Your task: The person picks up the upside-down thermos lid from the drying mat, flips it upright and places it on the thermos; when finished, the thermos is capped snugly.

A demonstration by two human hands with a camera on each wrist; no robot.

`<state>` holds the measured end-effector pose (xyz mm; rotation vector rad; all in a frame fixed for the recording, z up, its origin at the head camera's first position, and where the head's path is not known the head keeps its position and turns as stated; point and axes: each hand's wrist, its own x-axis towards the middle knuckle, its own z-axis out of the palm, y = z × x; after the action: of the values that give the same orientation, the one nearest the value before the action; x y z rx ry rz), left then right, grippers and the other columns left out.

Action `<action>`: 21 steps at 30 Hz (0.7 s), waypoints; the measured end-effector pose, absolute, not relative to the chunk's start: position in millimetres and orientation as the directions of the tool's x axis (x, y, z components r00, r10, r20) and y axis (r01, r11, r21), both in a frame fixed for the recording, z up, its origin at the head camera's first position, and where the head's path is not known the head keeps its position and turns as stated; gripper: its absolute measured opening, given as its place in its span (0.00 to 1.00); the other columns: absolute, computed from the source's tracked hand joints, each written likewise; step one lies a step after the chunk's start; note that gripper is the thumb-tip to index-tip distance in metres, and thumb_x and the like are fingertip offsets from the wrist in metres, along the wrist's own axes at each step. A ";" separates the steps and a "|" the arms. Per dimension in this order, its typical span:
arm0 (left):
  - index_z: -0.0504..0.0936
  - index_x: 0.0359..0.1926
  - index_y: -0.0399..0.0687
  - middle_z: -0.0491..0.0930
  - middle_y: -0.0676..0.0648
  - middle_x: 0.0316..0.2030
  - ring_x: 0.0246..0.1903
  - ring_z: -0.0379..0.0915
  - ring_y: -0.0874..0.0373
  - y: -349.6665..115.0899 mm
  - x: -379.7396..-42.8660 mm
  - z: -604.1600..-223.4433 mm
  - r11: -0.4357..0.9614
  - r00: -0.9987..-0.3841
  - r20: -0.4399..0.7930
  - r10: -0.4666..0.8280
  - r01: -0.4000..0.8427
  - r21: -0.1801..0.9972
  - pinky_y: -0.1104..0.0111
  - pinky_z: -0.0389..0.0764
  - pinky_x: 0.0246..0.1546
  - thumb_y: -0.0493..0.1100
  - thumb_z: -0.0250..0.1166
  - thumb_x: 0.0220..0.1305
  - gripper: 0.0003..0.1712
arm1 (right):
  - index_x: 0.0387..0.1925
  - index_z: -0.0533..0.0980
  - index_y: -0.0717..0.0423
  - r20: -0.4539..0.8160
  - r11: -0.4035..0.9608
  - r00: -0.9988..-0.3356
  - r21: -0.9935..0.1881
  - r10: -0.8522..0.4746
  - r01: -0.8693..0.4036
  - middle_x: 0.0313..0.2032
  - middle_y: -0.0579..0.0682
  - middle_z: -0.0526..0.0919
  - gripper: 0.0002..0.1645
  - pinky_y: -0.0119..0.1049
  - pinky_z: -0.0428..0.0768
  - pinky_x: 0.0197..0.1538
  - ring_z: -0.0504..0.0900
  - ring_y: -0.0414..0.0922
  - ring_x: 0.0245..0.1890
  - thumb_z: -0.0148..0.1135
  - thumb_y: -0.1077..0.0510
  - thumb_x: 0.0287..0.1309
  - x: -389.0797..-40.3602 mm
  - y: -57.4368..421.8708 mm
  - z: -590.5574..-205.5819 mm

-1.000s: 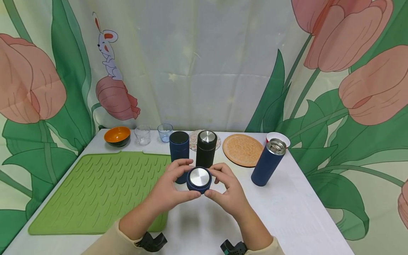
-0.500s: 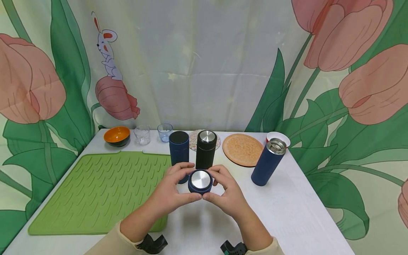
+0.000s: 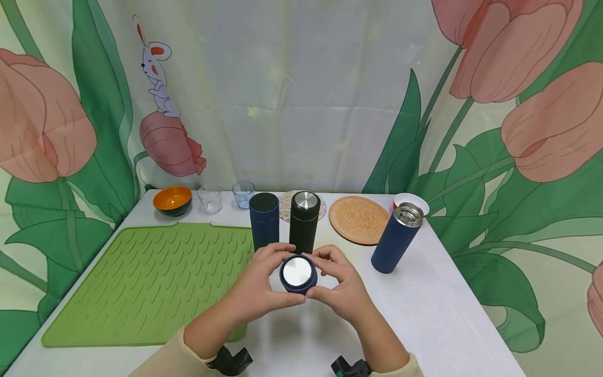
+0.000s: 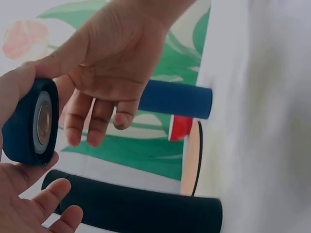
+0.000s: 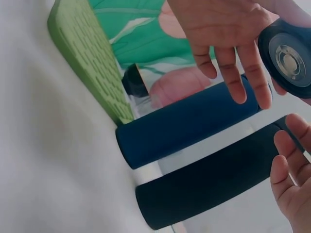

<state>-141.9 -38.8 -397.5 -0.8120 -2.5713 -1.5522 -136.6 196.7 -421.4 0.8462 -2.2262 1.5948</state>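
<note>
Both hands hold a round bottle lid (image 3: 298,271), dark blue with a silver top, above the table. My left hand (image 3: 264,287) pinches its left side between thumb and forefinger, while my right hand (image 3: 344,283) pinches the right side the same way. The other fingers are spread loosely. In the left wrist view the lid's underside (image 4: 44,124) shows a pale inner ring. Right of the hands stands an open blue thermos (image 3: 398,238), its steel mouth bare. Behind the lid are a closed black thermos (image 3: 304,222) with a silver top and a closed blue thermos (image 3: 265,222).
A green ridged mat (image 3: 155,283) covers the table's left side. At the back are an orange bowl (image 3: 172,199), a clear glass (image 3: 210,199), a bluish glass (image 3: 243,195), a patterned coaster (image 3: 285,205), a round tan board (image 3: 359,220) and a white-and-red bowl (image 3: 412,199).
Both hands have moved slightly toward the person and to the right with the lid. Its silver top looks brighter now. The bottles and tableware stay put.
</note>
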 end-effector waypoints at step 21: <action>0.85 0.56 0.75 0.74 0.63 0.67 0.72 0.64 0.60 -6.0 -134.0 -400.7 0.249 -0.866 0.238 0.440 0.372 0.894 0.45 0.68 0.71 0.56 0.85 0.49 0.31 | 0.87 0.43 0.40 0.274 0.457 -0.750 -0.888 0.601 0.042 0.76 0.58 0.48 0.72 0.61 0.69 0.71 0.55 0.54 0.77 0.78 0.33 0.56 -166.7 319.2 -402.2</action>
<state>-134.0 -6.0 -400.7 -0.8234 -2.5297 -1.7831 -166.7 319.2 -402.2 -0.5342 -2.1399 1.2820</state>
